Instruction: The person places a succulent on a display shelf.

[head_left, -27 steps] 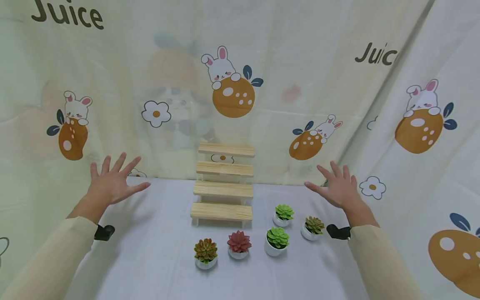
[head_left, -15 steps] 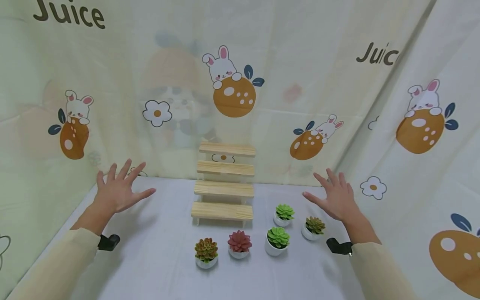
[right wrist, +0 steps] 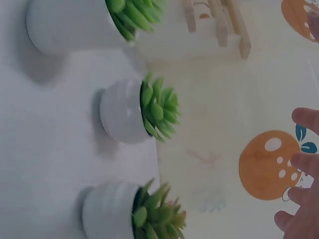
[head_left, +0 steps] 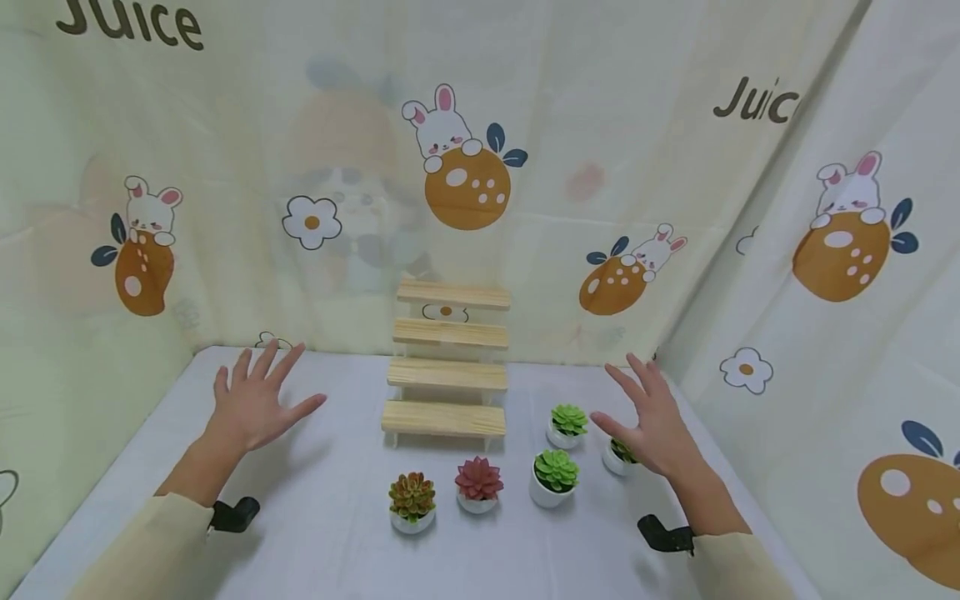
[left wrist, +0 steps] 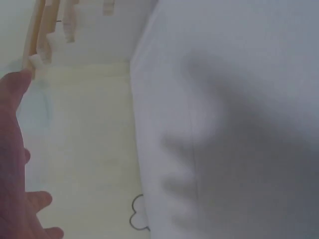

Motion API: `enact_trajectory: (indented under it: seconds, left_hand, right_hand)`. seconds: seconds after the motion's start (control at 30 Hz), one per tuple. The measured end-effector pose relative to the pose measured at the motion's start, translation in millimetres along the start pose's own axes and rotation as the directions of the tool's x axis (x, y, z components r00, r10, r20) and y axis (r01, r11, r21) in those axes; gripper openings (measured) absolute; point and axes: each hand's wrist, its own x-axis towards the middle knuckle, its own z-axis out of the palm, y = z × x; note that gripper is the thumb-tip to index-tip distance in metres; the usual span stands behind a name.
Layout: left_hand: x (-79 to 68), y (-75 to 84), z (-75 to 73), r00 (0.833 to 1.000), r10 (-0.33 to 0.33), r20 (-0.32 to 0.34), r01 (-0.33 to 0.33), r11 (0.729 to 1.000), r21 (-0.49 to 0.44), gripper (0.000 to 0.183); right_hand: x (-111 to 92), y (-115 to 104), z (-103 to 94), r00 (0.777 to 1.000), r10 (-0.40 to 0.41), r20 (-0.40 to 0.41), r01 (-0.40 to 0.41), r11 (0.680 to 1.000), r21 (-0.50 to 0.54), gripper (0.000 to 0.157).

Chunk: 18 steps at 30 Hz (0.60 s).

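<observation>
Five plants (head_left: 556,471), leaves layered in rosettes, sit in smooth, rounded white pots (head_left: 551,495) on the white cloth (head_left: 322,533), in front and to the right of the stand (head_left: 447,376), which has four flat, grained wooden steps (head_left: 444,419). The left hand (head_left: 253,410) and right hand (head_left: 651,423) are well apart, fingers (head_left: 287,365) spread, the right near the plants.

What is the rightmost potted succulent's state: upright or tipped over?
Upright: in the head view, the rightmost potted succulent sits base down on the table, leaves at the top, though these are partly hidden there.
</observation>
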Motion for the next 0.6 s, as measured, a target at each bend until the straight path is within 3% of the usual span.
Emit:
enact_trajectory:
  seconds: [0.17, 0.33, 0.53, 0.6]
  left_hand:
    - [-5.7, 11.7, 9.6, 0.998, -0.009, -0.061, 0.005, 0.997, -0.072, 0.092]
    - [-10.8, 30.2, 20.3, 0.988, -0.017, -0.151, -0.016, 0.976, -0.217, 0.089]
    - [-19.5, 51.3, 34.8, 0.99, -0.092, -0.111, 0.035, 0.901, -0.432, 0.082]
    - [-21.4, 58.0, 40.3, 0.991, -0.115, -0.073, 0.064, 0.864, -0.5, 0.077]
  right_hand:
    - [-18, -15, 11.4, 0.999, 0.01, -0.053, -0.003, 0.993, 0.122, 0.073]
    - [-37, -26, 28.4, 0.989, 0.035, -0.146, -0.001, 0.974, 0.225, 0.071]
    - [-58, -40, 48.1, 0.982, 0.065, -0.177, 0.001, 0.936, 0.352, 0.07]
    - [-64, -45, 53.9, 0.982, 0.088, -0.167, -0.006, 0.897, 0.441, 0.068]
